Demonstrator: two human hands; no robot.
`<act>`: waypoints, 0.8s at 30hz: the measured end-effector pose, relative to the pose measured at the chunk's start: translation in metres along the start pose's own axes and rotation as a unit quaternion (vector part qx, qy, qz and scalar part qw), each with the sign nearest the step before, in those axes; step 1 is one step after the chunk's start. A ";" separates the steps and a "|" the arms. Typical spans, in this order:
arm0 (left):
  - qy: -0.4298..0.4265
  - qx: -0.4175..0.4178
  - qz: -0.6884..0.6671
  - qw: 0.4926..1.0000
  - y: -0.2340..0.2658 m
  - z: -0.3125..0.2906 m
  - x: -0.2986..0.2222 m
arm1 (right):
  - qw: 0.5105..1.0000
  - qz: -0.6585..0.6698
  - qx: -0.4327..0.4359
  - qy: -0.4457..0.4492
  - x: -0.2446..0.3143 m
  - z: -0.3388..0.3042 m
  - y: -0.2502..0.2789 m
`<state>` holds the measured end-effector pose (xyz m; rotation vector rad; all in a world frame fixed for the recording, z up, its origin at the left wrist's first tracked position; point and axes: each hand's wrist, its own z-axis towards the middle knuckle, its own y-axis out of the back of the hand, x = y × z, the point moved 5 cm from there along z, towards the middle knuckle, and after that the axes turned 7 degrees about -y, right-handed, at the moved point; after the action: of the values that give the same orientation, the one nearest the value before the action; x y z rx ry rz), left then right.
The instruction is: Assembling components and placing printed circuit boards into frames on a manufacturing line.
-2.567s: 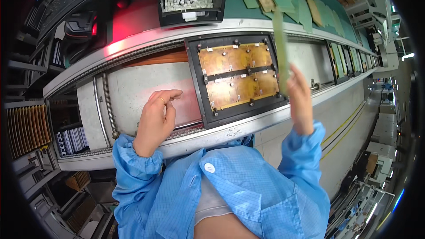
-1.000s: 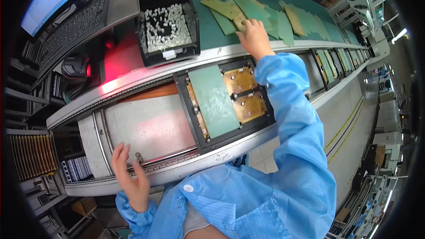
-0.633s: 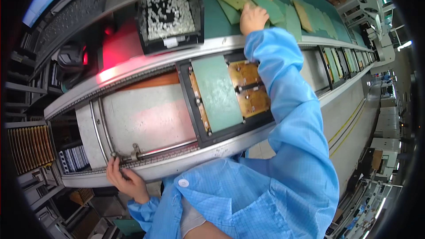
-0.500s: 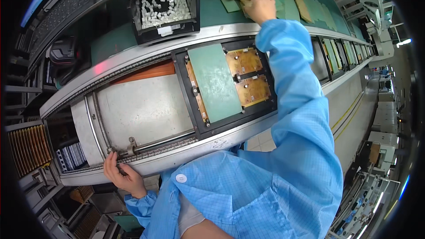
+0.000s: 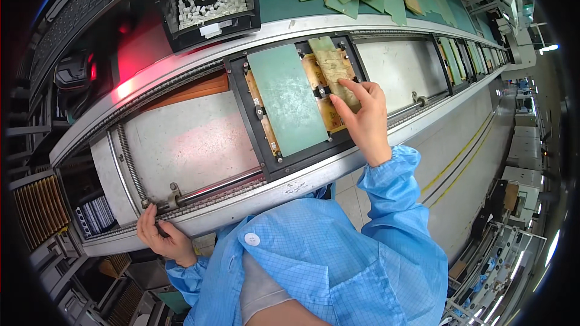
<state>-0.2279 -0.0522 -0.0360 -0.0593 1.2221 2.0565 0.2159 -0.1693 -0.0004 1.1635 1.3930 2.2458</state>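
Note:
My right hand [image 5: 365, 115] pinches the near end of a narrow, worn yellow-green strip [image 5: 331, 63] between thumb and fingers. The strip lies over the right part of a black frame [image 5: 275, 172] that holds amber circuit boards [image 5: 312, 72]. Beside it, a wider pale green plate [image 5: 287, 99] covers the frame's left part. At the near rail of the conveyor, my left hand [image 5: 164, 241] rests its fingertips by the end of a threaded rod [image 5: 134, 163], thumb apart from the fingers. Whether the strip lies fully flat under my right hand I cannot tell.
Behind the rail stands a black bin [image 5: 254, 15] of small white parts. Several loose green strips [image 5: 393, 0] lie on the green bench to its right. Further frames [image 5: 453, 63] sit along the conveyor. A rack of brown boards [image 5: 39, 202] stands far left.
My right hand has come from the strips on the bench to the black frame, bringing the yellow-green strip over its right part. My left hand stays at the rail. Red light now falls on the left bench.

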 end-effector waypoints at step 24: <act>0.071 0.394 -0.401 0.824 -0.114 0.036 -0.143 | 0.998 0.001 -0.046 0.032 -0.023 -0.038 0.006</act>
<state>-0.0431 -0.0725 -0.0459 -0.2831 1.6793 0.7507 0.2044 -0.2100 -0.0149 1.0727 1.2954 2.3410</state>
